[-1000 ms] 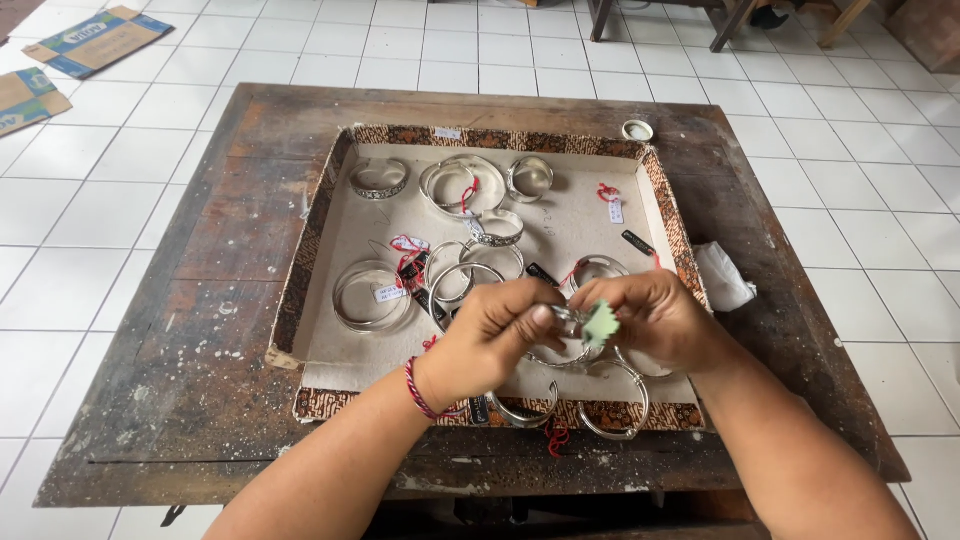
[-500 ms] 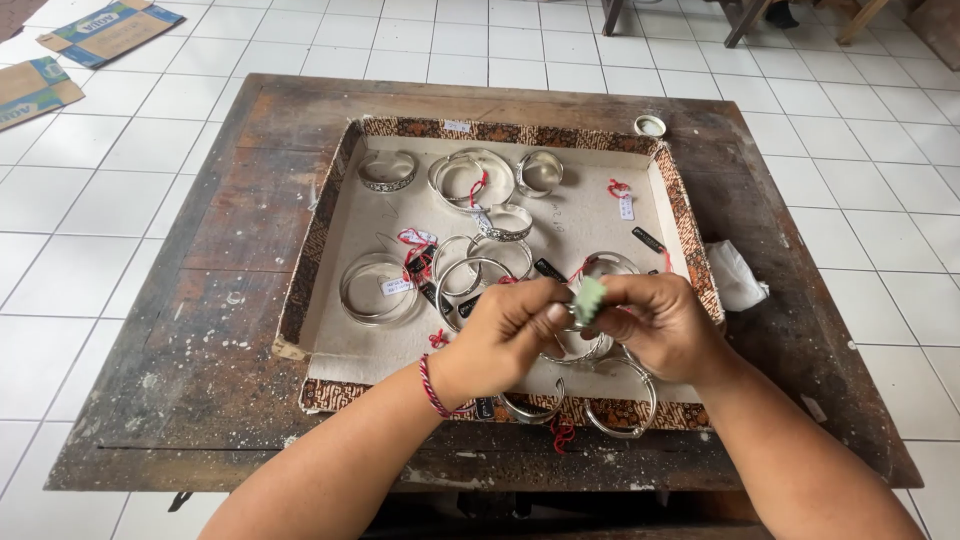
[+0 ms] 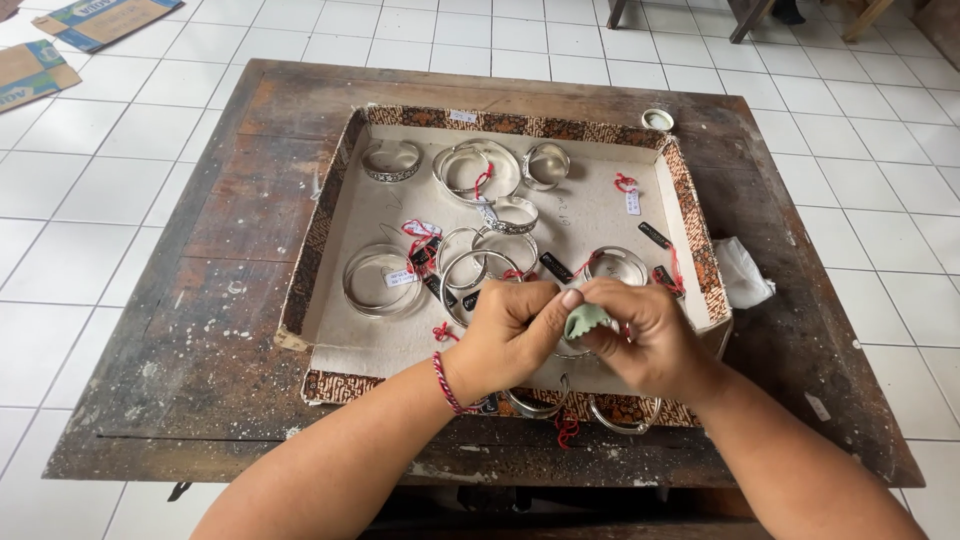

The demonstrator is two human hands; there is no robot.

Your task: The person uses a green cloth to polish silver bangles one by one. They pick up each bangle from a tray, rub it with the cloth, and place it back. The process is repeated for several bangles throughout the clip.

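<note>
Both my hands meet over the near edge of a shallow cardboard tray (image 3: 330, 200) with a patterned rim. My left hand (image 3: 510, 335), with a red cord on its wrist, and my right hand (image 3: 645, 335) pinch a small pale green cloth (image 3: 588, 320) between their fingertips. A silver bangle seems to be held under the cloth, mostly hidden by my fingers. Several silver bangles lie in the tray, such as a plain one (image 3: 382, 280) at the left and a carved one (image 3: 392, 160) at the back. Some carry red strings and small tags.
The tray sits on a worn dark wooden table (image 3: 230, 330) over a white tiled floor. A small round lid (image 3: 657, 119) lies at the tray's far right corner and a crumpled white cloth (image 3: 742, 272) at its right. Flattened cardboard boxes (image 3: 100, 20) lie on the floor, far left.
My hands have stayed over the tray's near edge, working the green cloth between the fingers; it has turned slightly. The bangles in the tray have not moved.
</note>
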